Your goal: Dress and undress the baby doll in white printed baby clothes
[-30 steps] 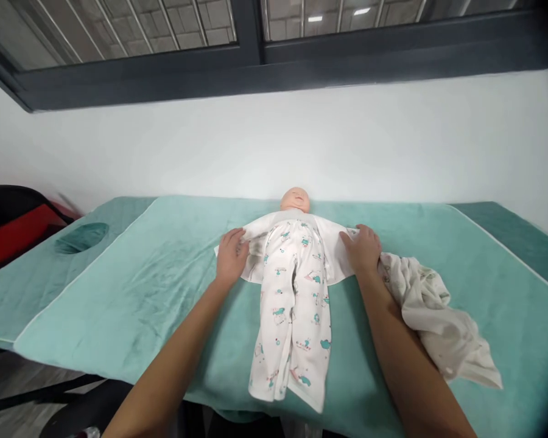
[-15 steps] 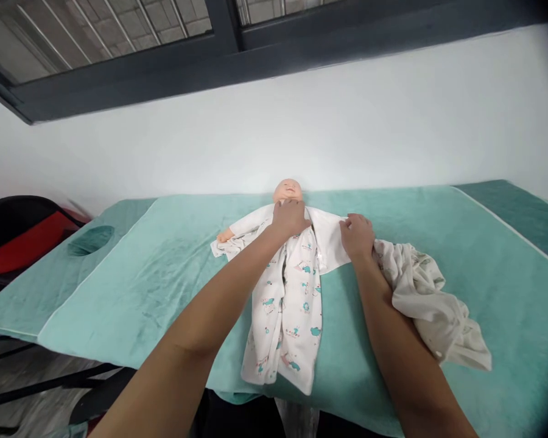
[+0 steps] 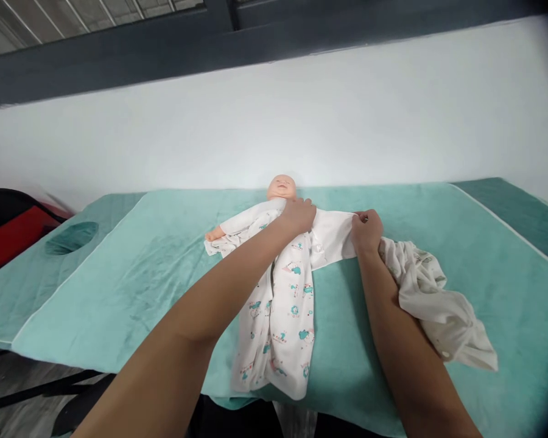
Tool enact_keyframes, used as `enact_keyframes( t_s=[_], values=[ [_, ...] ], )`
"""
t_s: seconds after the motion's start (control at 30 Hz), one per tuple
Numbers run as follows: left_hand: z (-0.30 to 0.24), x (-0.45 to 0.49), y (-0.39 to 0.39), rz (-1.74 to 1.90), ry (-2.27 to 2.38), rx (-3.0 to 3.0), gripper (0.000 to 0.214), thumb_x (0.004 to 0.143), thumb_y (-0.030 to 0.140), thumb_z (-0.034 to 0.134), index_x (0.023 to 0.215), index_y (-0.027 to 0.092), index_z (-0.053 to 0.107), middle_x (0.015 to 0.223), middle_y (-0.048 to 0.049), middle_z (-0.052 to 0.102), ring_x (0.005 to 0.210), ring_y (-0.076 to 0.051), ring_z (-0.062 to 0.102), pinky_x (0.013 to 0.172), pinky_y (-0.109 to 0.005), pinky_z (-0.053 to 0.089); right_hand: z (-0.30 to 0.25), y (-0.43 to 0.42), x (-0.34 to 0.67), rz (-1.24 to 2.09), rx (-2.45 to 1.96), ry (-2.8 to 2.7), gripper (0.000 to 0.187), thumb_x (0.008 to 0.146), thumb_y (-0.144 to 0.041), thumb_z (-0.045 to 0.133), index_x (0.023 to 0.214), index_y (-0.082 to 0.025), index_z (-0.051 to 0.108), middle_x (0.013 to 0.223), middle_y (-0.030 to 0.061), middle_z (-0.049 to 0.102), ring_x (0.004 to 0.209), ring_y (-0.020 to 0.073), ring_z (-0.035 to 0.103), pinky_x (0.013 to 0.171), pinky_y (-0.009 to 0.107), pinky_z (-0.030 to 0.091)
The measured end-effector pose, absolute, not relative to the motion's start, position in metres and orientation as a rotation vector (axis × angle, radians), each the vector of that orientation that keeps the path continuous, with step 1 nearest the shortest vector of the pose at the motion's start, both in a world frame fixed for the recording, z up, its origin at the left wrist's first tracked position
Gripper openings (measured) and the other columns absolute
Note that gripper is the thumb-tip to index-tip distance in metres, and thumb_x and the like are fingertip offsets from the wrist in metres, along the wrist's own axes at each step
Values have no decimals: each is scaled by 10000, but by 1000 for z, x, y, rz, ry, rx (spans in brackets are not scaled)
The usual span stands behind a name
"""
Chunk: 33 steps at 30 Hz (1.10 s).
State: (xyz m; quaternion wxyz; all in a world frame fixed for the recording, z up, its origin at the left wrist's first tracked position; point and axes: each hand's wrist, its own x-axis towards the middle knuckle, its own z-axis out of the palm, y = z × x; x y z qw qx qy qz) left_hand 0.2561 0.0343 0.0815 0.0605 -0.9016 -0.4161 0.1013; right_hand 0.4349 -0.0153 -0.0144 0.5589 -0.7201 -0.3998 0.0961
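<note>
A baby doll [image 3: 282, 186] lies on its back with its head toward the wall, dressed in white baby clothes. Over its body is a white romper [image 3: 295, 310] with a teal print, its legs pointing at me. My left hand [image 3: 300, 214] rests on the doll's chest below the chin, fingers bent over the cloth; whether it grips is hidden. To the right spreads a plain white shirt flap [image 3: 333, 237]. My right hand [image 3: 368, 230] is closed on the outer end of that cloth, pinching it. The doll's bare hand [image 3: 215, 233] sticks out at the left.
A crumpled white garment [image 3: 442, 304] lies beside my right forearm. The padded table has a teal cover [image 3: 132, 274] and a round hole [image 3: 72, 237] at its left end. A red and black chair [image 3: 16, 234] stands at the left. The white wall [image 3: 256, 134] borders the back.
My left hand has slid rightward over the chest. My right hand has closed on the end of the white cloth and draws it slightly right. The view has shifted a little.
</note>
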Motion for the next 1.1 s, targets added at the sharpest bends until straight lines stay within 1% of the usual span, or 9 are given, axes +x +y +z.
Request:
enact_keyframes(
  t_s=[0.13, 0.33, 0.5, 0.67, 0.73, 0.83, 0.93, 1.0, 1.1],
  values=[
    [66, 272, 50, 362, -1239, -2746, 384, 855, 141, 530, 1229, 125, 614, 1268, -180, 622, 1155, -316, 573, 928, -444, 428, -11, -16, 432, 235, -1721, -980, 132, 771, -219, 460, 691, -248, 360, 879, 47, 678, 813, 197, 568, 818, 345, 423],
    [70, 272, 59, 439, -1227, -2751, 328, 803, 187, 610, 1120, 129, 668, 1150, -175, 691, 1017, -303, 656, 864, -412, 470, -8, -18, 428, 237, -1729, -973, 143, 770, -215, 453, 683, -248, 345, 853, 44, 663, 789, 196, 551, 771, 331, 408],
    [82, 255, 57, 446, -1228, -2720, 353, 874, 172, 534, 1212, 116, 618, 1189, -196, 665, 1027, -304, 656, 818, -384, 480, -11, -17, 430, 252, -1709, -915, 117, 755, -209, 429, 701, -254, 336, 835, 46, 631, 815, 205, 548, 793, 344, 419],
    [96, 228, 54, 487, -1245, -2639, 394, 856, 176, 603, 1247, 132, 572, 1206, -196, 635, 1072, -324, 617, 849, -399, 456, -15, -15, 432, 264, -1688, -854, 110, 753, -175, 393, 730, -257, 324, 851, 50, 620, 863, 205, 565, 835, 349, 428],
    [96, 224, 50, 489, -1218, -2627, 383, 849, 130, 592, 1231, 155, 574, 1214, -178, 628, 1108, -316, 593, 883, -402, 435, -15, -14, 431, 271, -1679, -854, 89, 771, -180, 392, 747, -253, 347, 874, 54, 620, 880, 204, 568, 847, 348, 429],
    [86, 229, 43, 462, -1105, -2681, 339, 867, 176, 578, 1206, 176, 579, 1218, -147, 627, 1136, -300, 569, 916, -406, 409, -14, -14, 426, 314, -1658, -910, 55, 800, -267, 485, 790, -236, 441, 888, 48, 625, 839, 202, 572, 816, 336, 442],
    [72, 241, 40, 361, -968, -2757, 273, 906, 229, 512, 1155, 159, 602, 1175, -146, 642, 1088, -286, 590, 900, -408, 407, -13, -15, 418, 361, -1627, -1169, 258, 766, -377, 629, 962, -222, 564, 964, 48, 634, 872, 214, 583, 824, 338, 447],
    [65, 246, 40, 312, -931, -2772, 267, 916, 219, 476, 1132, 147, 616, 1148, -151, 650, 1065, -284, 602, 886, -408, 409, -13, -16, 415, 375, -1646, -1403, 335, 756, -413, 665, 1030, -232, 603, 1014, 58, 627, 935, 239, 581, 845, 355, 435],
    [59, 249, 41, 300, -945, -2758, 277, 926, 209, 455, 1131, 137, 626, 1131, -160, 658, 1046, -285, 616, 864, -404, 413, -12, -17, 413, 428, -1692, -1562, 240, 782, -418, 647, 940, -240, 618, 956, 45, 636, 901, 243, 582, 798, 347, 418]
  ],
)
